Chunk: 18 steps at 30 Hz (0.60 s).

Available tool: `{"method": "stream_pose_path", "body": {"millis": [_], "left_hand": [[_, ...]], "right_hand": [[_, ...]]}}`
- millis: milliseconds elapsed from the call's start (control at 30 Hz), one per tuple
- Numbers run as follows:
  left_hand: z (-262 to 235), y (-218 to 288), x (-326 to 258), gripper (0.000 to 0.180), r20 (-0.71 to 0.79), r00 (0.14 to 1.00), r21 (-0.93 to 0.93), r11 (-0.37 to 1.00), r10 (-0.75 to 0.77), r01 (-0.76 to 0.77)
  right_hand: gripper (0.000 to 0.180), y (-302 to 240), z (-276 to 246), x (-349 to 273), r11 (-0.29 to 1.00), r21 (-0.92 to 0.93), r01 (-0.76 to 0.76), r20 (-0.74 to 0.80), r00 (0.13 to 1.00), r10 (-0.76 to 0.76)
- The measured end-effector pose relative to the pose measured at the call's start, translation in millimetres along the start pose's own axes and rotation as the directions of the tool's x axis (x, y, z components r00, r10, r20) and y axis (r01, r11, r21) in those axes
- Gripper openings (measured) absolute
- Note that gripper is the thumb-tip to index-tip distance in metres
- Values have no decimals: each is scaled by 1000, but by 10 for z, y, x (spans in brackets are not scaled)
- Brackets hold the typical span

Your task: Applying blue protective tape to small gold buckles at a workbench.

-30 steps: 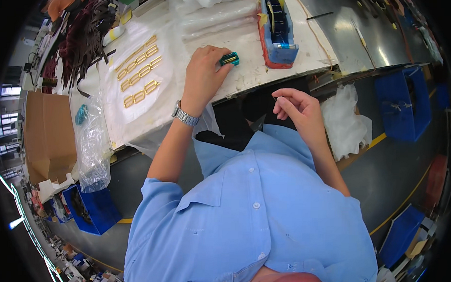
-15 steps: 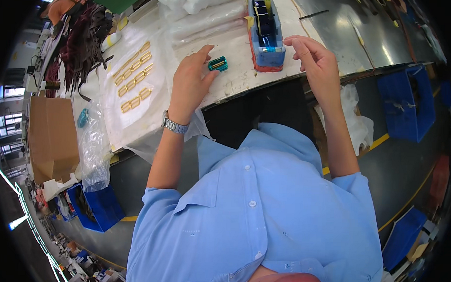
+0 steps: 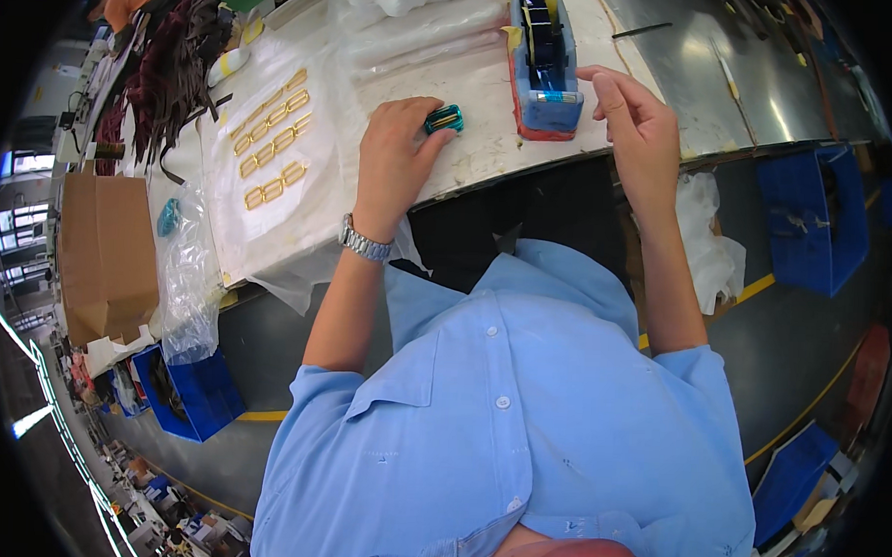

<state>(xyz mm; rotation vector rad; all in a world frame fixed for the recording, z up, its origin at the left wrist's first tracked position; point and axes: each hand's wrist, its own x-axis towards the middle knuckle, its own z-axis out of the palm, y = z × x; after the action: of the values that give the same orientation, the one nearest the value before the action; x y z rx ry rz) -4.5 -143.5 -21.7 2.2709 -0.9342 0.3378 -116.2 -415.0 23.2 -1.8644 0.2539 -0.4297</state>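
Observation:
My left hand (image 3: 397, 161), with a metal watch at its wrist, rests on the white worktop. Its thumb and fingers close around the left end of a small teal, shiny piece (image 3: 444, 118) with a gold bar showing inside. To the right stands a blue tape dispenser (image 3: 553, 110) on a red base, carrying a dark roll. Beside its front end is my right hand (image 3: 640, 123), fingers loosely bent and apart, with the index stretched toward the dispenser. Nothing shows in it. Left of my left hand, several gold buckles (image 3: 274, 147) lie in rows on white sheeting.
Clear plastic bags (image 3: 425, 42) lie at the back of the worktop (image 3: 480, 162). Dark red leather strips (image 3: 168, 72) and a cardboard box (image 3: 108, 257) are at the left. Blue bins (image 3: 811, 223) stand on the floor at both sides. A metal surface (image 3: 709, 62) adjoins on the right.
My left hand has moved right and closed on the teal piece, which lay beside it. My right hand stays by the dispenser with its index straighter. The view has shifted slightly.

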Motion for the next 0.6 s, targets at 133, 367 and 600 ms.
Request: {"method": "stream_pose_path", "body": {"millis": [133,367,600], "left_hand": [[46,-10,8,32,-18,1000,-47,999,-14,13],[29,19,10,32,7,998,-59,997,-56,56],[-4,71,47,34,27,998,-62,997,-53,55]], "right_hand": [[28,-93,29,-169,993,57,101,-185,979,-89],[22,-4,33,-229,989,128,77,-147,987,-57],[22,26,-47,-162,990,121,70,-136,989,-53]]}}
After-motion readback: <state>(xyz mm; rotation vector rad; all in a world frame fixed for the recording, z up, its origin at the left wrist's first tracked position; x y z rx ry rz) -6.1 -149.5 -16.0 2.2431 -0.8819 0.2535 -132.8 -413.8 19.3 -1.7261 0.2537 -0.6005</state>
